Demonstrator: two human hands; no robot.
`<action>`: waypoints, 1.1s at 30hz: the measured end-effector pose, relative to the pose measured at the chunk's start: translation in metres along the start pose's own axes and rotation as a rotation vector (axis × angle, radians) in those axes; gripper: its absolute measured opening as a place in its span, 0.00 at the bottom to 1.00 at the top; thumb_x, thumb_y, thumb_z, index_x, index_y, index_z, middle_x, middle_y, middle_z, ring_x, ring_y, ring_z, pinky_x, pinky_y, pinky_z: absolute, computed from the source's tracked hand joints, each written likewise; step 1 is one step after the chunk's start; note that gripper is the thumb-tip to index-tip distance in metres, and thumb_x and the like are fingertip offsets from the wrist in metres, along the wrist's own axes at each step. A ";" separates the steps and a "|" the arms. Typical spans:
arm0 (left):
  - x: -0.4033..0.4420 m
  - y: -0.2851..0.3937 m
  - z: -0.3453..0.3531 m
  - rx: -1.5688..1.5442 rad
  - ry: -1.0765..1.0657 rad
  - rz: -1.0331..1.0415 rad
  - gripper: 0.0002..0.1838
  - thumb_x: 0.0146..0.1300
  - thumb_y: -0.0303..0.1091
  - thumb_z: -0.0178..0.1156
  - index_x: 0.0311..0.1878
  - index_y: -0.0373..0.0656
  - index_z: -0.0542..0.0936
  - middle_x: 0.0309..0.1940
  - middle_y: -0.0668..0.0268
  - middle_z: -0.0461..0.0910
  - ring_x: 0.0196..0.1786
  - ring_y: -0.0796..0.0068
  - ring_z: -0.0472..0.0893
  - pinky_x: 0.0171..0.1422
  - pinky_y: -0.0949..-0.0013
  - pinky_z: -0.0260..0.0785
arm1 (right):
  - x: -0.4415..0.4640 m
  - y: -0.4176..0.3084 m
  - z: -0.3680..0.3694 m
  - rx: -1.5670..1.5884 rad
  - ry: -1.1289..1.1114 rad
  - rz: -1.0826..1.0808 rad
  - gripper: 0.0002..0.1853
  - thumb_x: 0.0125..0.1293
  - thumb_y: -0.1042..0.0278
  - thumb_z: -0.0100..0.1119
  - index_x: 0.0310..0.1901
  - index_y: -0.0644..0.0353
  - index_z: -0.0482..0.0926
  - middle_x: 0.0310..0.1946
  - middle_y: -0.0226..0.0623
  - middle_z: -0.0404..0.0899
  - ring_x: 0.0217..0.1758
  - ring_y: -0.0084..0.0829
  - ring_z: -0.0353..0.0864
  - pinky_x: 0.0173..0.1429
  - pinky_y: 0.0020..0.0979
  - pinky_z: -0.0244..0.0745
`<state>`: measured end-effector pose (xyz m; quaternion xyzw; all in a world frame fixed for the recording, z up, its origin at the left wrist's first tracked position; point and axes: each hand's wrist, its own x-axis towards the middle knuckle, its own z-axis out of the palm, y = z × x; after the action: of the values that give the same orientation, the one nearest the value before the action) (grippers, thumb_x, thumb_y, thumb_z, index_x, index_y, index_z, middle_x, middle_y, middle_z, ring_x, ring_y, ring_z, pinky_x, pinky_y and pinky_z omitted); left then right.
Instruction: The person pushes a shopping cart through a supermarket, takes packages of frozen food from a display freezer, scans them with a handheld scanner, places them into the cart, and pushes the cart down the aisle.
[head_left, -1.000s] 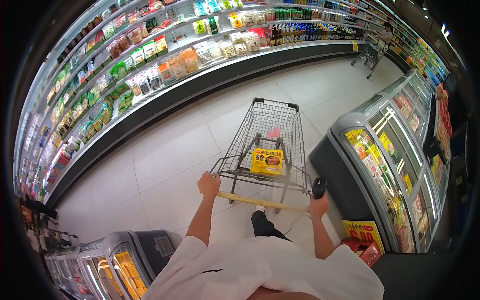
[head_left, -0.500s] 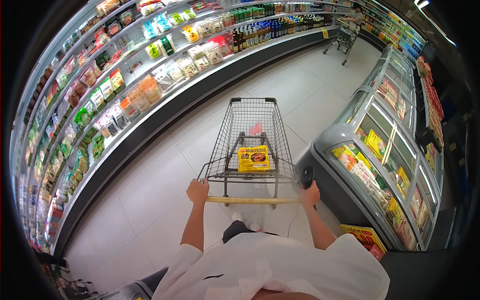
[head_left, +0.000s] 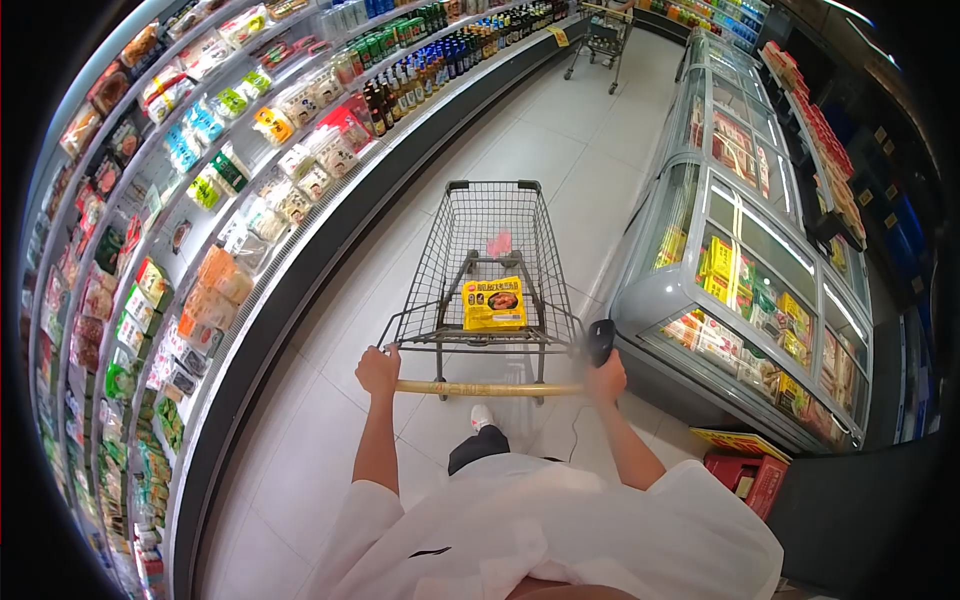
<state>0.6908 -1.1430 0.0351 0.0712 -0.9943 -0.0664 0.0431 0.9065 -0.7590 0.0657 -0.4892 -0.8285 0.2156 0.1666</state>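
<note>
My left hand (head_left: 378, 370) is closed around the left end of the yellowish handle (head_left: 480, 389) of a wire shopping cart (head_left: 440, 235). At the handle's other end my right hand (head_left: 606, 380) is closed too, partly smeared. A black rounded device (head_left: 600, 341) sits just above it; whether the hand holds this or it is fixed to the cart, I cannot tell. Inside the cart, near the handle, lies a yellow food packet (head_left: 493, 303) with dark lettering and a food picture. A small pink-red shape (head_left: 499, 243) shows farther forward, its kind unclear.
A refrigerated shelf (head_left: 345, 190) with packaged food and bottles curves along the left. Glass-topped freezers (head_left: 740, 250) line the right. Farther up the tiled aisle (head_left: 560, 140), a person stands behind another cart (head_left: 601, 45). A red box (head_left: 750, 480) stands at lower right.
The view has moved forward and turned right; shelves, freezers and the other cart shift within it. A foot has stepped forward. Both hands stay at the handle, and the packet remains in the cart.
</note>
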 end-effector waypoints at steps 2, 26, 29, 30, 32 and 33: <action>0.043 0.028 0.014 -0.012 -0.009 0.043 0.27 0.62 0.57 0.58 0.31 0.37 0.83 0.29 0.52 0.85 0.32 0.51 0.86 0.40 0.53 0.77 | 0.026 -0.014 0.014 -0.004 0.009 0.028 0.16 0.55 0.63 0.70 0.43 0.56 0.77 0.36 0.46 0.85 0.42 0.54 0.84 0.47 0.51 0.77; 0.403 0.446 0.103 -0.093 -0.031 0.337 0.25 0.60 0.56 0.59 0.37 0.41 0.88 0.33 0.52 0.87 0.38 0.52 0.87 0.46 0.52 0.77 | 0.389 -0.103 0.128 0.102 0.170 0.344 0.18 0.52 0.68 0.70 0.44 0.57 0.77 0.37 0.46 0.84 0.42 0.53 0.83 0.47 0.51 0.76; 0.437 0.508 0.116 -0.101 -0.031 0.364 0.24 0.60 0.56 0.60 0.36 0.41 0.88 0.31 0.52 0.86 0.37 0.52 0.86 0.44 0.52 0.77 | 0.453 -0.105 0.140 0.093 0.185 0.333 0.18 0.52 0.68 0.70 0.45 0.57 0.77 0.37 0.46 0.84 0.42 0.53 0.83 0.47 0.50 0.76; 0.448 0.529 0.119 -0.081 -0.048 0.367 0.25 0.61 0.57 0.59 0.37 0.41 0.88 0.32 0.52 0.87 0.39 0.51 0.86 0.45 0.51 0.77 | 0.478 -0.108 0.142 0.071 0.161 0.356 0.18 0.53 0.67 0.70 0.45 0.57 0.77 0.38 0.46 0.84 0.42 0.53 0.83 0.47 0.50 0.76; 0.466 0.574 0.125 -0.091 -0.085 0.379 0.23 0.62 0.54 0.60 0.37 0.40 0.86 0.33 0.53 0.86 0.39 0.51 0.86 0.45 0.50 0.77 | 0.522 -0.112 0.146 0.009 0.151 0.389 0.17 0.54 0.65 0.70 0.45 0.57 0.77 0.38 0.47 0.84 0.43 0.54 0.83 0.48 0.51 0.76; 0.476 0.594 0.134 -0.105 -0.088 0.385 0.23 0.62 0.54 0.60 0.37 0.40 0.86 0.33 0.53 0.86 0.39 0.51 0.86 0.45 0.50 0.77 | 0.543 -0.109 0.152 0.002 0.165 0.389 0.17 0.54 0.65 0.70 0.45 0.57 0.77 0.38 0.47 0.84 0.43 0.54 0.83 0.48 0.51 0.76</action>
<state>0.1276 -0.6133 0.0211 -0.1256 -0.9856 -0.1118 0.0150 0.4986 -0.3561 0.0282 -0.6556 -0.7018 0.2040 0.1896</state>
